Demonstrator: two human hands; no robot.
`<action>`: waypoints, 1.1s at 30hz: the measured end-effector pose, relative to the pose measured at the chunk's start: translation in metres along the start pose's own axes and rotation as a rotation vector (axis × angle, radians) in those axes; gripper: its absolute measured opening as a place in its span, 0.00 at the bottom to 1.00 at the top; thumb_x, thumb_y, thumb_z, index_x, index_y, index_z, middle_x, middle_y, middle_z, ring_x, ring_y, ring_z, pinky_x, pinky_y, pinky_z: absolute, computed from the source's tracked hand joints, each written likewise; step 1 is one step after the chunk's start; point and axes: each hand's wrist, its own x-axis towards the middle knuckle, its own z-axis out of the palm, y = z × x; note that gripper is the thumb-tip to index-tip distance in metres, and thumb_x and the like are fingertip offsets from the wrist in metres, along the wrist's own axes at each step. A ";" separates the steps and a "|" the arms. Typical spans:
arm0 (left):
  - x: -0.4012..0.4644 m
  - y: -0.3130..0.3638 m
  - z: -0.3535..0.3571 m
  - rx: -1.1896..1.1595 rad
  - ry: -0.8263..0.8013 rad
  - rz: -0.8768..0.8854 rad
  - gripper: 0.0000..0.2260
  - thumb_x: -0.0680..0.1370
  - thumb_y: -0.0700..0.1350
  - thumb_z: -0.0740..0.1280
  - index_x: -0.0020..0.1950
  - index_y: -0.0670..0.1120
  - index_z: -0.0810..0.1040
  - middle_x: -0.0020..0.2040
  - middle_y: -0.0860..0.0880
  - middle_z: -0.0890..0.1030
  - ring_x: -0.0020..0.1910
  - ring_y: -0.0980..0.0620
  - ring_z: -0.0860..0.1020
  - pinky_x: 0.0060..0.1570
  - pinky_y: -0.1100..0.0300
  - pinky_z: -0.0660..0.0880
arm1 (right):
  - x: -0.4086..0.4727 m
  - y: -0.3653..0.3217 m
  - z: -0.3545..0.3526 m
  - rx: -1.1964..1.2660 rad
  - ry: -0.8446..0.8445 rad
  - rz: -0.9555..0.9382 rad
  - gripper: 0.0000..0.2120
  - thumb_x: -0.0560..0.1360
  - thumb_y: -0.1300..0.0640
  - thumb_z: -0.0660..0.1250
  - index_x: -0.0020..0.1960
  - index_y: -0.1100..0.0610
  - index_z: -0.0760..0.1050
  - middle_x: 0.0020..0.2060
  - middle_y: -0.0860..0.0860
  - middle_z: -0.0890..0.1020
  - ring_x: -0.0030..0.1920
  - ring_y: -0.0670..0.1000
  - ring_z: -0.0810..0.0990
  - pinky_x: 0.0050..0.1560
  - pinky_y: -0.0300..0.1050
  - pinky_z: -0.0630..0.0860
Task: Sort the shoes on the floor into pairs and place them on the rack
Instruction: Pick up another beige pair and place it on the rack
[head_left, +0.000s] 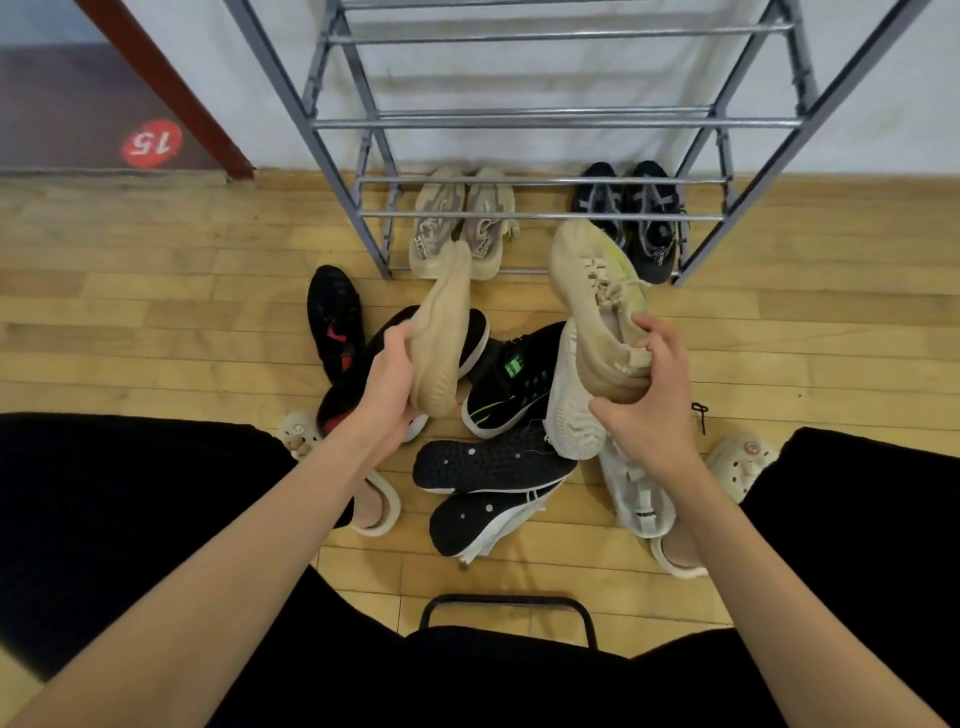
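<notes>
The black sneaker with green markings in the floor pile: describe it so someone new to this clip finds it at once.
Start at the metal shoe rack by the wall, then drop to the pile on the wooden floor in front of it. Between the left hand and right hand, each holding a beige shoe, lies the black sneaker with green markings. It alone carries green stripes; the neighbouring black shoes show red or white.
</notes>
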 end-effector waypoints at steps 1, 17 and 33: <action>-0.001 0.001 0.006 0.017 -0.005 0.005 0.12 0.82 0.53 0.55 0.51 0.50 0.75 0.50 0.49 0.80 0.50 0.51 0.78 0.58 0.45 0.76 | 0.001 0.001 -0.003 -0.018 -0.006 -0.004 0.17 0.59 0.62 0.70 0.44 0.60 0.67 0.67 0.52 0.68 0.61 0.50 0.68 0.59 0.47 0.71; 0.040 0.044 0.081 0.183 -0.202 0.348 0.11 0.65 0.51 0.79 0.35 0.49 0.80 0.61 0.50 0.79 0.62 0.44 0.77 0.61 0.37 0.74 | 0.099 0.028 -0.049 -0.175 -0.089 -0.068 0.28 0.71 0.70 0.69 0.66 0.70 0.59 0.71 0.60 0.57 0.68 0.51 0.62 0.63 0.25 0.60; 0.146 0.038 0.220 0.377 0.096 0.814 0.16 0.73 0.42 0.71 0.31 0.52 0.67 0.42 0.47 0.74 0.43 0.54 0.70 0.39 0.69 0.63 | 0.258 0.104 -0.060 -0.424 -0.047 -0.160 0.31 0.72 0.65 0.71 0.69 0.68 0.58 0.70 0.63 0.62 0.71 0.60 0.63 0.72 0.48 0.61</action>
